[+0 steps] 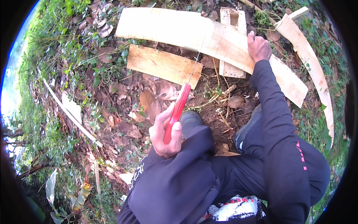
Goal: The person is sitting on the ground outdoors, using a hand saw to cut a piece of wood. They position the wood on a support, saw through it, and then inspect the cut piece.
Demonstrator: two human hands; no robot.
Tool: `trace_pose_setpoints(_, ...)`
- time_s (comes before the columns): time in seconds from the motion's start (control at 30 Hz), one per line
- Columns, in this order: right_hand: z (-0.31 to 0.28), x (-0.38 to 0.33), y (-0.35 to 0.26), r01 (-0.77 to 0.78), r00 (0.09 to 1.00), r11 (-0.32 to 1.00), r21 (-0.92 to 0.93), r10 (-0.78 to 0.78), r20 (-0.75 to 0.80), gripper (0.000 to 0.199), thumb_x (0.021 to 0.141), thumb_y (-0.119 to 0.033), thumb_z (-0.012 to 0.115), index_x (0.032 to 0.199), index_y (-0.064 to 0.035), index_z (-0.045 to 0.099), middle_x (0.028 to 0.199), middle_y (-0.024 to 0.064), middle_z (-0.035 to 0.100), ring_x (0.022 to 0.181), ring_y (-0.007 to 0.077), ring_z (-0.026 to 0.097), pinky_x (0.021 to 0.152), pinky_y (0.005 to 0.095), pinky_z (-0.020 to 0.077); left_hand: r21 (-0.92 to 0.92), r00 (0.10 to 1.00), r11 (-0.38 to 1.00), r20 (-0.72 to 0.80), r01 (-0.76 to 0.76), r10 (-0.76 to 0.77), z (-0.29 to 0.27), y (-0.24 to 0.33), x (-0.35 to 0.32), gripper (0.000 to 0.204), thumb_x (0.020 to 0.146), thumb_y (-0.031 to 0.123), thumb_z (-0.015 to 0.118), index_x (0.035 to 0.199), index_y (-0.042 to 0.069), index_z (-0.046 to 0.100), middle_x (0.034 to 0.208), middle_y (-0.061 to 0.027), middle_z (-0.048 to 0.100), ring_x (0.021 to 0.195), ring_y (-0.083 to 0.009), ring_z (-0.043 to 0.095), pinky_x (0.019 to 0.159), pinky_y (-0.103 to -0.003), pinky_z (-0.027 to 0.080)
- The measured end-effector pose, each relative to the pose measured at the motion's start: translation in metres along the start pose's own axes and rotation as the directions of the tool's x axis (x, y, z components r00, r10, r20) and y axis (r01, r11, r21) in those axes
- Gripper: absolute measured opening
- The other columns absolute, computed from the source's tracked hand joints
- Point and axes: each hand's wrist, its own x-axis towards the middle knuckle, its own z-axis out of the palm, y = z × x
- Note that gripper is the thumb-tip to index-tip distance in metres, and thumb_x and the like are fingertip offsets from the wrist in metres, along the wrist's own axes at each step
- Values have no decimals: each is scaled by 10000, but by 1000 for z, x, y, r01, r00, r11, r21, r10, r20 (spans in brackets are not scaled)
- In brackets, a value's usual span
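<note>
A long pale plank (167,23) lies across the ground in front of me, slanting down to the right. My left hand (166,134) is wrapped round the red handle of a hand saw (179,106). The saw's thin blade, seen nearly edge-on, reaches up onto the plank near its middle; whether its teeth are in the wood I cannot tell. Further right, my right hand (259,46) is closed on the plank, pressing it from above. Beneath the plank there, a wooden block (232,70) with a slot at its far end runs crosswise.
A shorter board (160,64) lies on the near side of the plank, partly under the blade. At the right is a long offcut with a ragged edge (311,56). My shoes (190,121) stand close by among dry leaves, and a thin stick (69,110) lies at left.
</note>
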Motion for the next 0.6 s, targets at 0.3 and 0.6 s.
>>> trace_pose_setpoints(0.3,9,13,-16,-48,996,999,18,49,-79,602,973,-495,410,872,-26,773,871,289,710,864,471,705,844,526,552,-17,999,999,-18,-38,38,27,-4,22,396,949,31,591,1315,-93,501,917,-165,715,672,-106,619,628,-232,485)
trace_pose_setpoints(0.6,-1,16,-24,150,987,989,5,-150,-57,549,965,-446,435,857,-22,767,838,285,702,836,457,706,827,515,556,-117,997,993,-78,-19,10,11,-17,2,406,949,47,578,1315,-107,499,1068,-243,711,868,-175,702,777,-285,541)
